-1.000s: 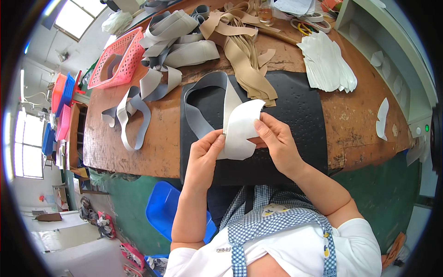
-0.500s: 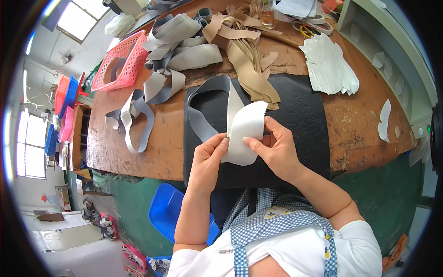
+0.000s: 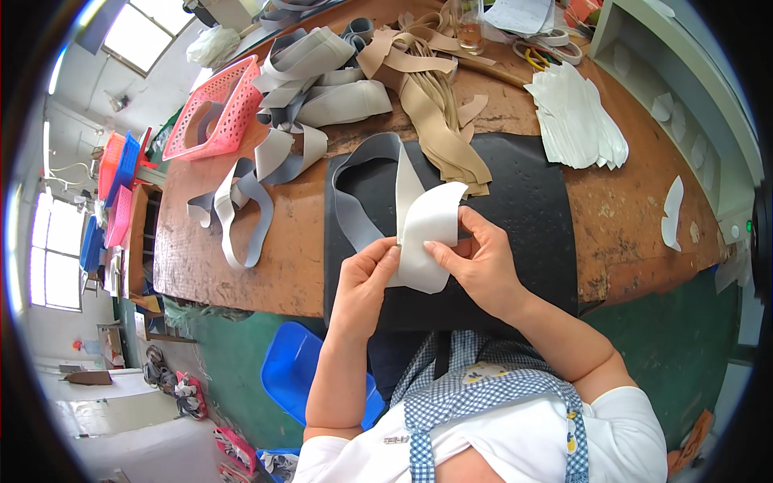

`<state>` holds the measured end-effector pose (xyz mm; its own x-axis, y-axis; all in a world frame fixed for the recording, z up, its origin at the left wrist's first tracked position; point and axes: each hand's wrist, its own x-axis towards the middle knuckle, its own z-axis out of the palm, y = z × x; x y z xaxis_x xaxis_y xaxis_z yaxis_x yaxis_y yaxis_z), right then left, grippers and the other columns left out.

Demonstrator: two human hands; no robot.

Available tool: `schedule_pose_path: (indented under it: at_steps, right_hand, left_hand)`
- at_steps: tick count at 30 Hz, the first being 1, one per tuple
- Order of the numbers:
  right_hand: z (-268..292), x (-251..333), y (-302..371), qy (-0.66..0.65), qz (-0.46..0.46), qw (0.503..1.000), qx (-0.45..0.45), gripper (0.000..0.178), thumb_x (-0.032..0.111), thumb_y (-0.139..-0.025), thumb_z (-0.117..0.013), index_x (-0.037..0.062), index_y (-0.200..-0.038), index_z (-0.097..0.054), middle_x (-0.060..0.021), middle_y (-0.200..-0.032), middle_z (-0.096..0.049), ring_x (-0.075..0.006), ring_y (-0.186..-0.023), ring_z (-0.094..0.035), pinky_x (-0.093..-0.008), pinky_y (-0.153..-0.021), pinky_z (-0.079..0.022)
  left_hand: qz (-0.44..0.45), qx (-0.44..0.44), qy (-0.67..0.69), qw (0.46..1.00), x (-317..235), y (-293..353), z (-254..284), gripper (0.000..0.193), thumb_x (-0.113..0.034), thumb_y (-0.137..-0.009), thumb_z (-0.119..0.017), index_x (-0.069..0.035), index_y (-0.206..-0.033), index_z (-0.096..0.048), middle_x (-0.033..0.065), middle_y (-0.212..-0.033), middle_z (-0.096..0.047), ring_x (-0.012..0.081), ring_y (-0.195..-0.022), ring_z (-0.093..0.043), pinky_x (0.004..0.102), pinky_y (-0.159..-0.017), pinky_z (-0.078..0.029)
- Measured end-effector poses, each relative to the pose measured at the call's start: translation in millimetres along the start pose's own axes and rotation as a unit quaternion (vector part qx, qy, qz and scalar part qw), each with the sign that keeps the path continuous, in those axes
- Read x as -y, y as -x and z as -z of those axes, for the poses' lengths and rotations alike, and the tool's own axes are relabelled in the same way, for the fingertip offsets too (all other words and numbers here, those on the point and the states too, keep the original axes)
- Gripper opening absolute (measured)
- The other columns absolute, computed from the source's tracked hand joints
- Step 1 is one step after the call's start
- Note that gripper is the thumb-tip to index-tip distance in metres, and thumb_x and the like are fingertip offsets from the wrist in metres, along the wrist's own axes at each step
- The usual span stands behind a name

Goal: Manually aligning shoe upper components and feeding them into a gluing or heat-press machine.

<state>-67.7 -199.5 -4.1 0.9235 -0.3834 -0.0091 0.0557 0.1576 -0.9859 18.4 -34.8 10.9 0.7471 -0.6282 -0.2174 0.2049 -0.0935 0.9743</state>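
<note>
Between my two hands, over the black mat (image 3: 523, 217), is a curved white piece (image 3: 425, 241) of sheet material. My right hand (image 3: 488, 262) grips its right edge, thumb on top and fingers behind. A long band (image 3: 352, 193), grey on one face and off-white on the other, loops across the mat and runs up to the white piece's left edge. Thumb and forefinger of my left hand (image 3: 364, 282) pinch the band there, where the two pieces meet. Whether they are joined under the fingertips is hidden.
Beige strips (image 3: 455, 157) overlap the mat's far edge. Left of them lie piled grey-white bands (image 3: 338, 101) and a pink basket (image 3: 233, 129). White cut pieces (image 3: 578, 121) are stacked at right, near a grey shelf unit (image 3: 684, 88). A blue plastic bin (image 3: 294, 370) is below the table.
Both hands keep their grips, with hardly any movement. The whole view has shifted very slightly.
</note>
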Motion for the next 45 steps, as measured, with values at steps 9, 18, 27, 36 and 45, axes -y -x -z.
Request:
schedule_pose_path:
  at_steps: [9,18,27,36,45]
  right_hand:
    - [3.0,7.3,-7.6,0.066,-0.001,0.997,0.027,0.026,0.005,-0.091,-0.071,-0.0033,-0.113,-0.063,-0.0061,-0.097,-0.071,-0.0106,-0.085,-0.069,-0.0250,-0.075,-0.058]
    - [1.8,5.7,-30.0,-0.028,-0.031,0.998,0.036,0.023,0.012,-0.088,-0.077,-0.0008,-0.104,-0.067,-0.0046,-0.094,-0.071,-0.0089,-0.085,-0.066,-0.0264,-0.073,-0.056]
    - [0.9,5.2,-27.5,0.024,0.000,0.999,0.025,0.021,0.010,-0.087,-0.077,-0.0001,-0.102,-0.067,-0.0041,-0.092,-0.071,-0.0087,-0.084,-0.065,-0.0263,-0.075,-0.055]
    - [-6.6,-4.5,-12.5,0.017,-0.023,0.999,0.022,0.020,0.009,-0.087,-0.076,0.0012,-0.101,-0.064,-0.0037,-0.092,-0.070,-0.0095,-0.086,-0.064,-0.0267,-0.080,-0.053]
    - [-0.4,-2.4,-29.8,0.017,-0.005,1.000,-0.017,0.037,0.005,-0.086,-0.077,-0.0010,-0.116,-0.056,-0.0056,-0.095,-0.068,-0.0104,-0.088,-0.063,-0.0264,-0.079,-0.055]
  left_hand:
    - [-0.002,-0.041,0.033,0.999,-1.9,3.9,-3.2,0.024,-0.008,-0.094,-0.071,0.009,-0.111,-0.067,0.0057,-0.092,-0.074,0.0067,-0.081,-0.065,0.0199,-0.076,-0.051]
    - [0.003,-0.050,0.032,0.998,0.3,5.1,7.0,0.027,-0.008,-0.092,-0.072,0.010,-0.112,-0.067,0.0089,-0.095,-0.074,0.0095,-0.084,-0.067,0.0215,-0.080,-0.051]
    - [0.007,-0.046,0.024,0.999,0.2,6.2,7.8,0.026,-0.008,-0.093,-0.071,0.009,-0.113,-0.067,0.0088,-0.095,-0.074,0.0095,-0.084,-0.067,0.0221,-0.080,-0.051]
    - [0.005,-0.043,0.024,0.999,-2.6,8.1,-2.9,0.032,-0.011,-0.093,-0.072,0.008,-0.117,-0.066,0.0041,-0.092,-0.072,0.0066,-0.081,-0.065,0.0212,-0.075,-0.051]
    - [0.014,-0.017,0.013,1.000,0.7,12.1,2.4,0.037,-0.010,-0.091,-0.074,0.008,-0.122,-0.064,0.0051,-0.097,-0.073,0.0063,-0.083,-0.065,0.0209,-0.075,-0.053]
